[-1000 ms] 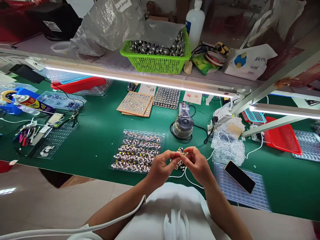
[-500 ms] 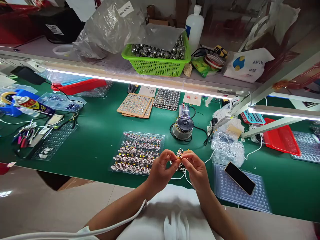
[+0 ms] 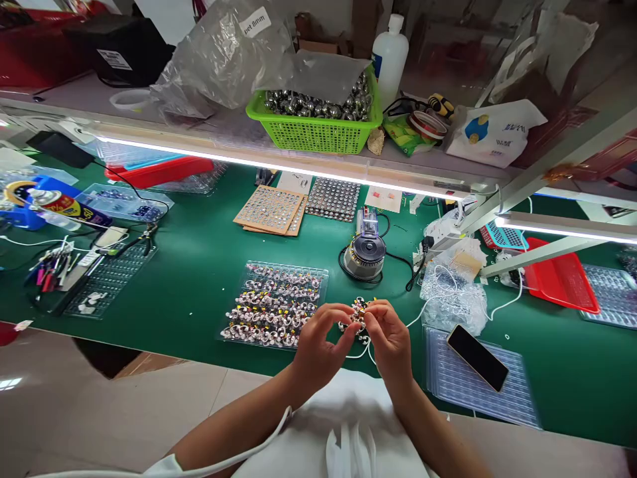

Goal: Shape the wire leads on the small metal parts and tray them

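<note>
- Compared with half a second earlier, the left hand [image 3: 321, 348] is parting its thumb and index finger, widening a gap beside the right hand [image 3: 393, 342].
- Small parts [image 3: 359, 318], white, yellow and dark, are lying in a loose pile on the green table [image 3: 184, 279], just behind and between the fingertips.
- Left grip: thumb and index finger are curving without meeting. Right grip: fingertips are drawing close together; whether they are pinching a piece cannot be told.
- White cable [image 3: 355, 356] is running along the pile's near side, close to the table's front edge.
- Filled tray [image 3: 323, 282] is bordering the left hand; stacked clear trays [image 3: 448, 378], bearing a phone [image 3: 478, 358], are lying right of the right hand.
- Disc-topped device [image 3: 368, 249] is standing beyond the pile.
- Green surface is stretching from the filled tray leftward to the pens [image 3: 54, 269], and beyond it to the brown boards [image 3: 271, 208].
</note>
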Action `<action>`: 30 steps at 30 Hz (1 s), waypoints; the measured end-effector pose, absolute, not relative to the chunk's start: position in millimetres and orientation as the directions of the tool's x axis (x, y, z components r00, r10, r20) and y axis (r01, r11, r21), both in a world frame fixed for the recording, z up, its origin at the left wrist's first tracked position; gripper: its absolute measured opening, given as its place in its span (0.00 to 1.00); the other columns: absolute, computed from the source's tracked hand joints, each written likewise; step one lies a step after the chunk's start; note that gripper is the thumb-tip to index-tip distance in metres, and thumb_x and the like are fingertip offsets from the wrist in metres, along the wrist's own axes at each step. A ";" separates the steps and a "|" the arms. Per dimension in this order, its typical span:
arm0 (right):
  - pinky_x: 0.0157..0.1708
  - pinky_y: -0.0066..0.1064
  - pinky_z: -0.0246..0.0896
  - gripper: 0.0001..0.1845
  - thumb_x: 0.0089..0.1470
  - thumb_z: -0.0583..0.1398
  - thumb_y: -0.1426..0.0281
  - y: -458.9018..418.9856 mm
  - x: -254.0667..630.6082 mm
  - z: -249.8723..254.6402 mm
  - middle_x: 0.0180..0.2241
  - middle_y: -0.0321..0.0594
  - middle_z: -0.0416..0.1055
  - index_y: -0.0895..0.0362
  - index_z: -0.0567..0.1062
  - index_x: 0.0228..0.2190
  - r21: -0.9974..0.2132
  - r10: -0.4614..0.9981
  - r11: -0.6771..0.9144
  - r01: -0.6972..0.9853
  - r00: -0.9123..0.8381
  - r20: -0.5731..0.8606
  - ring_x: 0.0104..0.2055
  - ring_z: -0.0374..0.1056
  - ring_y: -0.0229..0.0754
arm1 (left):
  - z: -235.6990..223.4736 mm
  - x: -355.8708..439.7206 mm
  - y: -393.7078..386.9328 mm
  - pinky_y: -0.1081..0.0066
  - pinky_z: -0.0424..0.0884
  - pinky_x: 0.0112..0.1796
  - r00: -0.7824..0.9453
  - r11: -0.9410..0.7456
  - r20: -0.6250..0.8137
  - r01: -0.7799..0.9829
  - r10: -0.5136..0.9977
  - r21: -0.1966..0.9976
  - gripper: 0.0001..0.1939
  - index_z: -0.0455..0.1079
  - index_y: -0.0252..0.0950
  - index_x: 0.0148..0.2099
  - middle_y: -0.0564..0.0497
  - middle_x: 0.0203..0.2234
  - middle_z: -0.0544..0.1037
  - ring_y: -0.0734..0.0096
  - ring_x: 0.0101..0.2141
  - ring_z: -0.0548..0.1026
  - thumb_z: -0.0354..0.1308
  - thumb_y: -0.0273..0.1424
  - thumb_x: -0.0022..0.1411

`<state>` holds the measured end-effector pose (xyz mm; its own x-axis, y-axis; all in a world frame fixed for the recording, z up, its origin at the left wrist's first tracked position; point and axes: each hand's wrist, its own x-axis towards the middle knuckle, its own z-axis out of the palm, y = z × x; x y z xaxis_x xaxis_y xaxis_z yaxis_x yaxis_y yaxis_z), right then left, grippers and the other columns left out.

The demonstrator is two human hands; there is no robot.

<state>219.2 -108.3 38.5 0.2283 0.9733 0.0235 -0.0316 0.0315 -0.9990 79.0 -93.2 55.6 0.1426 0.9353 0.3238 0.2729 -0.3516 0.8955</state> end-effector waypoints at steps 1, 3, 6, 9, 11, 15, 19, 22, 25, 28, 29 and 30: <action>0.43 0.36 0.61 0.05 0.58 0.59 0.68 -108.1 218.6 37.7 0.34 0.38 0.66 0.54 0.72 0.30 -0.999 0.968 0.043 -0.008 0.246 0.039 0.41 0.65 0.43 | 55.3 78.9 -93.5 0.66 0.71 0.40 0.148 -0.428 0.402 0.298 0.904 0.853 0.06 0.67 0.39 0.35 0.50 0.35 0.76 0.69 0.36 0.75 0.62 0.24 0.59; 0.43 0.36 0.62 0.05 0.58 0.59 0.69 -108.1 217.8 36.0 0.35 0.38 0.66 0.54 0.72 0.30 -0.996 0.956 0.073 0.048 0.283 0.084 0.41 0.65 0.43 | 54.9 79.0 -93.6 0.66 0.71 0.39 0.176 -0.530 0.501 0.338 0.847 0.778 0.06 0.69 0.38 0.36 0.50 0.33 0.74 0.69 0.35 0.73 0.62 0.23 0.58; 0.45 0.38 0.62 0.04 0.58 0.58 0.70 -109.4 217.2 34.2 0.35 0.39 0.66 0.54 0.72 0.31 -0.983 0.942 0.116 0.141 0.299 0.154 0.42 0.66 0.43 | 54.3 79.5 -92.7 0.64 0.70 0.39 0.219 -0.585 0.545 0.383 0.809 0.715 0.09 0.72 0.39 0.41 0.50 0.31 0.73 0.68 0.33 0.72 0.61 0.21 0.58; 0.46 0.40 0.63 0.03 0.58 0.59 0.70 -111.4 217.4 34.8 0.36 0.40 0.67 0.54 0.72 0.32 -0.966 0.937 0.143 0.216 0.285 0.202 0.43 0.66 0.44 | 52.8 79.9 -91.2 0.62 0.69 0.40 0.222 -0.596 0.557 0.402 0.800 0.695 0.14 0.72 0.40 0.47 0.49 0.32 0.74 0.67 0.34 0.73 0.61 0.21 0.59; 0.46 0.40 0.62 0.02 0.58 0.59 0.71 -112.2 217.8 36.4 0.37 0.41 0.67 0.54 0.72 0.32 -0.956 0.934 0.151 0.252 0.280 0.221 0.43 0.67 0.44 | 51.4 79.8 -90.3 0.63 0.70 0.41 0.194 -0.565 0.535 0.402 0.822 0.721 0.16 0.70 0.40 0.50 0.48 0.35 0.75 0.67 0.36 0.73 0.61 0.23 0.60; 0.46 0.40 0.62 0.03 0.58 0.58 0.72 -112.2 218.3 38.2 0.36 0.40 0.68 0.54 0.72 0.32 -0.945 0.930 0.148 0.291 0.284 0.233 0.42 0.67 0.44 | 48.9 79.3 -89.0 0.65 0.72 0.42 0.139 -0.439 0.418 0.363 0.898 0.822 0.19 0.67 0.40 0.54 0.47 0.41 0.76 0.68 0.37 0.74 0.61 0.27 0.60; 0.46 0.41 0.63 0.03 0.58 0.58 0.72 -112.7 218.1 35.5 0.37 0.40 0.68 0.54 0.72 0.32 -0.951 0.933 0.148 0.273 0.279 0.225 0.43 0.67 0.44 | 49.4 80.1 -87.4 0.65 0.71 0.44 0.166 -0.349 0.312 0.302 0.936 0.887 0.15 0.70 0.39 0.49 0.48 0.39 0.77 0.67 0.39 0.75 0.62 0.28 0.60; 0.46 0.41 0.63 0.03 0.58 0.58 0.72 -113.5 217.6 33.9 0.36 0.40 0.68 0.54 0.72 0.32 -0.951 0.938 0.141 0.277 0.270 0.218 0.43 0.67 0.45 | 51.5 80.7 -85.4 0.67 0.71 0.43 0.181 -0.231 0.193 0.215 0.964 0.949 0.06 0.74 0.38 0.41 0.48 0.37 0.78 0.67 0.39 0.76 0.61 0.29 0.61; 0.46 0.41 0.63 0.03 0.58 0.58 0.72 -113.4 217.7 34.7 0.36 0.40 0.68 0.54 0.72 0.32 -0.944 0.938 0.141 0.300 0.264 0.224 0.43 0.67 0.44 | 53.4 80.3 -83.8 0.68 0.71 0.41 0.188 -0.099 0.073 0.138 0.980 0.985 0.04 0.74 0.37 0.38 0.48 0.35 0.79 0.67 0.38 0.76 0.58 0.30 0.63; 0.46 0.40 0.63 0.03 0.58 0.58 0.72 -112.6 217.9 36.4 0.35 0.39 0.68 0.54 0.72 0.32 -0.928 0.931 0.149 0.341 0.267 0.247 0.42 0.67 0.44 | 54.3 79.0 -83.6 0.69 0.71 0.42 0.198 -0.040 0.015 0.125 0.980 0.991 0.06 0.74 0.37 0.41 0.48 0.36 0.79 0.67 0.38 0.76 0.59 0.31 0.62; 0.46 0.40 0.63 0.03 0.58 0.58 0.72 -112.5 217.9 36.8 0.35 0.39 0.68 0.54 0.72 0.32 -0.924 0.929 0.150 0.351 0.269 0.253 0.42 0.67 0.43 | 54.3 78.5 -83.8 0.68 0.71 0.42 0.202 -0.032 0.006 0.125 0.979 0.992 0.07 0.74 0.37 0.42 0.48 0.37 0.79 0.67 0.39 0.76 0.60 0.31 0.61; 0.46 0.40 0.62 0.03 0.58 0.58 0.73 -112.4 217.8 37.0 0.35 0.39 0.68 0.54 0.72 0.32 -0.922 0.928 0.151 0.356 0.270 0.256 0.42 0.67 0.43 | 53.9 78.1 -84.0 0.68 0.71 0.43 0.205 -0.024 -0.002 0.125 0.979 0.992 0.09 0.73 0.37 0.43 0.48 0.38 0.79 0.67 0.39 0.76 0.61 0.31 0.60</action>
<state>217.8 -112.4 37.0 0.2695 0.9285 0.2556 0.3557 0.1506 -0.9224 78.1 -84.0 53.9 0.2050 0.9788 -0.0019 0.1248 -0.0241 0.9919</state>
